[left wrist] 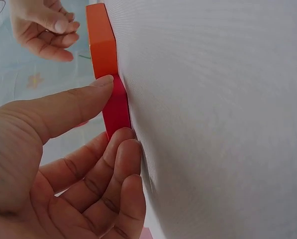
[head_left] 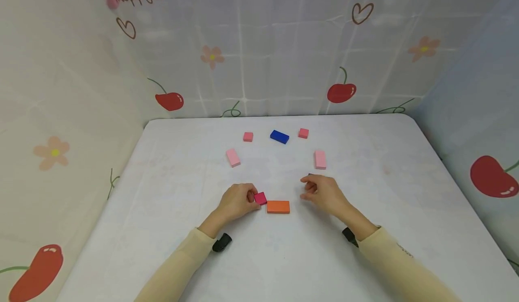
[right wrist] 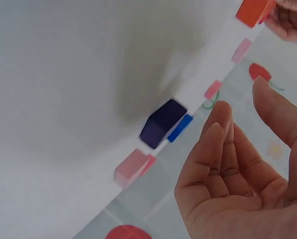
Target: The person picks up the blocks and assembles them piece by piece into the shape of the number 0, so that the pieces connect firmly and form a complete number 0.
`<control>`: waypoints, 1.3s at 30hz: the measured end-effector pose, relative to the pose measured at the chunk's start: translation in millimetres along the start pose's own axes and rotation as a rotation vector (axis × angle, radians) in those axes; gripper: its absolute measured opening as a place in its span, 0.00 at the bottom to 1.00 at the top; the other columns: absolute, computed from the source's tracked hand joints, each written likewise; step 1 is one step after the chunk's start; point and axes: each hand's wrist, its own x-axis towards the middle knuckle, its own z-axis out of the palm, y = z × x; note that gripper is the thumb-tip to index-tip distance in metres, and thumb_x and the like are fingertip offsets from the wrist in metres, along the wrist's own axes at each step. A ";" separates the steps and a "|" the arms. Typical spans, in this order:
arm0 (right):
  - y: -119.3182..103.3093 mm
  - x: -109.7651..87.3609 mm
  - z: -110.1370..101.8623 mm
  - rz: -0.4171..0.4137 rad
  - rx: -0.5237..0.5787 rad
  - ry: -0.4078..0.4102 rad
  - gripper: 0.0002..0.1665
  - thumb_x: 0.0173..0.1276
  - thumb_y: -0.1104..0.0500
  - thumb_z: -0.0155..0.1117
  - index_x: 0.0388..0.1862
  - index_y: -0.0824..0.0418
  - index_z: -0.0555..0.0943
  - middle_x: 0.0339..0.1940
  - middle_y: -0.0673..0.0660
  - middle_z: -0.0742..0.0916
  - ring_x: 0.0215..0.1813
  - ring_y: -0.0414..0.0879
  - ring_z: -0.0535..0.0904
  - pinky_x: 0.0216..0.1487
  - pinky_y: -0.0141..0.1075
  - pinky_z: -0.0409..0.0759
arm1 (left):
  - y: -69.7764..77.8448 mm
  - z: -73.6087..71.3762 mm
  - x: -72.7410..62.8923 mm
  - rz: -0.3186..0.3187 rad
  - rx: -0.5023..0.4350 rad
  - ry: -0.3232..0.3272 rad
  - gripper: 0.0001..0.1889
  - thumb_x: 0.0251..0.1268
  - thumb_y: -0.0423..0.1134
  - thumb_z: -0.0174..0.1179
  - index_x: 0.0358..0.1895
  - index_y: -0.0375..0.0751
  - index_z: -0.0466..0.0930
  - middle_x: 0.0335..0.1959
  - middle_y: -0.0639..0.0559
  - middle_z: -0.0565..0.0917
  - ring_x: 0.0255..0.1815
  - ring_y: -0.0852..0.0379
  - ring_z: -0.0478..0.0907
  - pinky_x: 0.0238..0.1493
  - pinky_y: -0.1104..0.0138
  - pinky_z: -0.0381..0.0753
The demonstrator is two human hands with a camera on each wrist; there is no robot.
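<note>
My left hand (head_left: 238, 200) pinches a small crimson block (head_left: 261, 198) between thumb and fingers, low on the white table. One corner of that block meets the left end of an orange rectangular block (head_left: 278, 207); in the left wrist view the two stand end to end. To the right of the orange block, my right hand (head_left: 324, 194) hovers with loosely bent fingers, thumb apart, holding nothing. A dark purple block (right wrist: 163, 123) lies near it in the right wrist view; in the head view the hand hides nearly all of it.
Farther back on the table (head_left: 182, 157) lie a blue block (head_left: 279, 137), two small coral-pink blocks, left (head_left: 248, 137) and right (head_left: 303, 133), and two light pink ones, left (head_left: 233, 157) and right (head_left: 320, 160). Printed curtains (head_left: 275, 67) hang behind and at both sides.
</note>
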 end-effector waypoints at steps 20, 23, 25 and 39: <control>46.2 28.0 -29.9 0.130 -0.005 -0.013 0.24 0.56 0.62 0.75 0.51 0.67 0.82 0.36 0.59 0.86 0.37 0.46 0.79 0.36 0.34 0.74 | -1.3 -0.2 1.1 -0.015 -0.002 -0.014 0.12 0.52 0.40 0.74 0.37 0.43 0.81 0.22 0.59 0.76 0.24 0.62 0.71 0.29 0.70 0.69; 46.7 28.6 -28.3 0.131 -0.014 -0.011 0.23 0.56 0.61 0.75 0.50 0.68 0.82 0.35 0.58 0.85 0.37 0.47 0.78 0.36 0.34 0.74 | -1.1 -0.3 1.0 -0.016 -0.005 -0.017 0.12 0.52 0.40 0.74 0.36 0.43 0.81 0.22 0.59 0.76 0.24 0.62 0.71 0.29 0.70 0.69; 46.6 28.5 -27.6 0.129 -0.018 -0.007 0.22 0.56 0.61 0.75 0.49 0.68 0.83 0.35 0.58 0.85 0.37 0.47 0.78 0.36 0.34 0.74 | -1.0 -0.3 0.7 -0.017 -0.008 -0.017 0.12 0.52 0.40 0.74 0.36 0.43 0.81 0.22 0.59 0.76 0.24 0.62 0.71 0.29 0.70 0.69; 39.5 19.9 -18.0 0.072 -0.060 -0.010 0.20 0.56 0.62 0.75 0.47 0.70 0.83 0.35 0.58 0.86 0.37 0.47 0.79 0.41 0.38 0.77 | -1.6 0.4 0.3 -0.006 0.001 -0.007 0.12 0.52 0.40 0.74 0.36 0.43 0.81 0.22 0.59 0.76 0.24 0.62 0.71 0.29 0.70 0.69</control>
